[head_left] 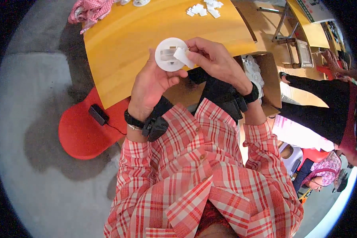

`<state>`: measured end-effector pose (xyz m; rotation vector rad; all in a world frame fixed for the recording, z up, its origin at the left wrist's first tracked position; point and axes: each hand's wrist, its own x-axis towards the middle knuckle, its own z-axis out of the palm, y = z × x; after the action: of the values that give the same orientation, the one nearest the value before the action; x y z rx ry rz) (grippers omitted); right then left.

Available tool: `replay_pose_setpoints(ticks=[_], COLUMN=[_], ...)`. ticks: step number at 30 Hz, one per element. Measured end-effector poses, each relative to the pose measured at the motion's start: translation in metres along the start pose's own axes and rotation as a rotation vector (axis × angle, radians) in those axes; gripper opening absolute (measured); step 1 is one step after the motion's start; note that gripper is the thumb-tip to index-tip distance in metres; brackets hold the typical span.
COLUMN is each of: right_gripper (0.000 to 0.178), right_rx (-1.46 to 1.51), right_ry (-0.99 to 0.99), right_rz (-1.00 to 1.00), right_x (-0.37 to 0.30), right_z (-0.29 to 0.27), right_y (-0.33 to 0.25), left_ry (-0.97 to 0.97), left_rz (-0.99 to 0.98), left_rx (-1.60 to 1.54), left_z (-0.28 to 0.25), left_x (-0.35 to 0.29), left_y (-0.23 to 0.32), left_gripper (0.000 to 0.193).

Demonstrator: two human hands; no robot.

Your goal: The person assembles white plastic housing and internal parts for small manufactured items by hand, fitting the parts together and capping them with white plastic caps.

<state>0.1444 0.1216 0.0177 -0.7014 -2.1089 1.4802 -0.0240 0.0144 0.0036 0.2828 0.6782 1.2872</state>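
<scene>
A round white plastic housing [161, 48] is held up over the near edge of the table, its face with a rectangular, battery-like compartment turned up. My left hand [148, 83] grips it by the left and lower rim. Between the thumb and fingers of my right hand [220, 61] is a small white plastic cover [183, 57]. This cover is tilted and overlaps the right side of the compartment; whether it touches the housing, I cannot tell. Part of the housing's right rim is hidden by the cover and the right fingers.
On the yellow table [123, 47] lie a pile of small white covers [205, 8] and a pink dotted cloth [92, 12]. To the right stands a cardboard box [270, 77] with white round parts. A red seat [77, 133] bears a black device [98, 114]. People [317, 91] are farther right.
</scene>
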Motion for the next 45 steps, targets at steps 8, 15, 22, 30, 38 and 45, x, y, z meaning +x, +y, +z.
replay_pose_setpoints(ticks=[8, 15, 22, 30, 38, 45], right_gripper=[0.029, 0.028, 0.031, 0.025, 0.022, 0.010], right_rx=[0.030, 0.172, 0.268, 0.188, 0.127, -0.028], right_ry=[0.001, -0.068, -0.062, -0.065, 0.031, 0.261], right_rz=[0.041, 0.187, 0.191, 0.201, 0.177, -0.206], right_x=[-0.004, -0.007, -0.011, -0.012, -0.013, -0.006], right_z=[0.002, 0.001, -0.003, -0.013, -0.014, 0.004], right_y=[-0.003, -0.014, -0.017, -0.018, -0.023, -0.055], left_ry=[0.037, 0.074, 0.058, 0.093, 0.086, -0.136], left_rz=[0.174, 0.170, 0.158, 0.140, 0.203, 0.334], left_rx=[0.032, 0.053, 0.042, 0.016, 0.099, -0.164], left_z=[0.003, 0.004, 0.005, 0.013, 0.017, 0.003], left_x=[-0.007, -0.010, -0.013, -0.016, -0.022, -0.021], left_y=[0.000, -0.001, -0.001, 0.002, 0.000, -0.008], left_gripper=[0.056, 0.052, 0.053, 0.061, 0.059, 0.062])
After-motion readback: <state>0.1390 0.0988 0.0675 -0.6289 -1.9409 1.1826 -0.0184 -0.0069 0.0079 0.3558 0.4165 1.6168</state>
